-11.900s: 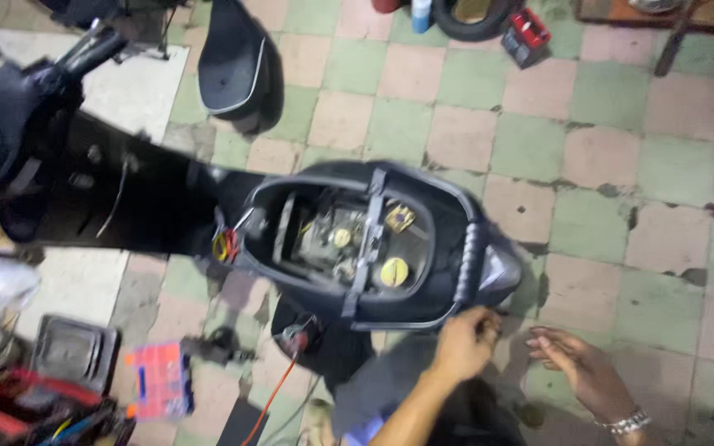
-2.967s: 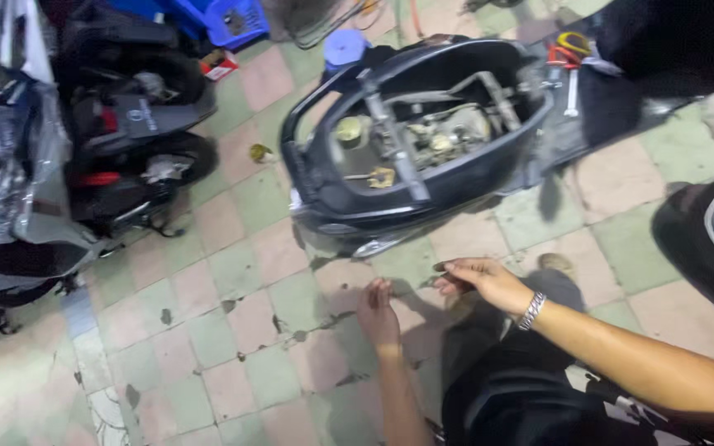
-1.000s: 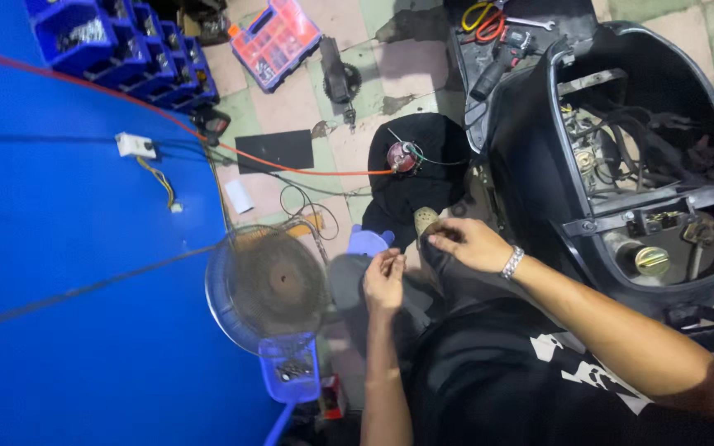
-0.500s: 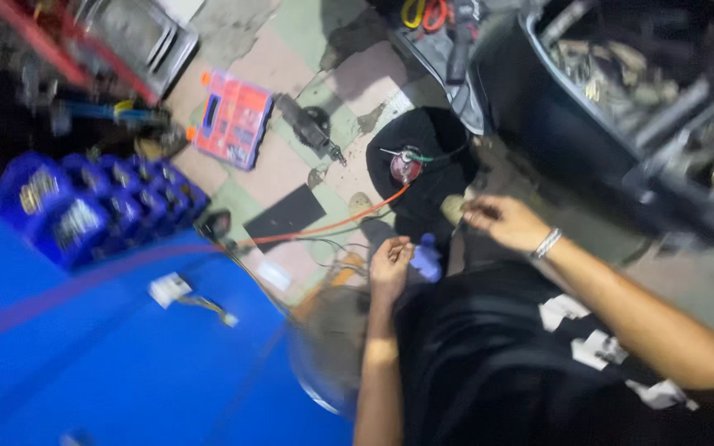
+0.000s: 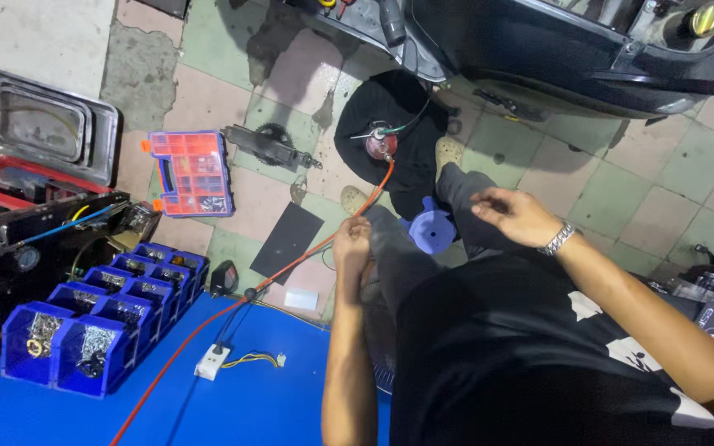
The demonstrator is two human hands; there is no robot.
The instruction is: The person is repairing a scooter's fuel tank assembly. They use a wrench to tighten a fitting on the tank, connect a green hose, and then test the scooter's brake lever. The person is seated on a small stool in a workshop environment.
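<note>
I sit low on a blue stool (image 5: 431, 231) over a tiled floor, in a black shirt. My left hand (image 5: 353, 244) rests on my left knee with its fingers curled closed; nothing shows in it. My right hand (image 5: 512, 216), with a metal watch on the wrist, hovers above my right knee, fingertips pinched together, and I cannot make out anything between them. In front of my feet lies a black round cover (image 5: 390, 124) with a red lamp part (image 5: 380, 144) on it. An orange cable (image 5: 291, 268) runs from that part past my left hand.
A black scooter body (image 5: 572, 49) fills the top right. At left are an orange parts organiser (image 5: 188, 173), a metal tray (image 5: 43, 124), a sprocket assembly (image 5: 270, 149), a black mat (image 5: 287, 239), several blue bins (image 5: 101, 318), and a white power strip (image 5: 208, 363) on blue sheeting.
My head has swung round, so the scooter now sits at the top right and the bins at lower left. My hands, close together before, have moved apart onto separate knees.
</note>
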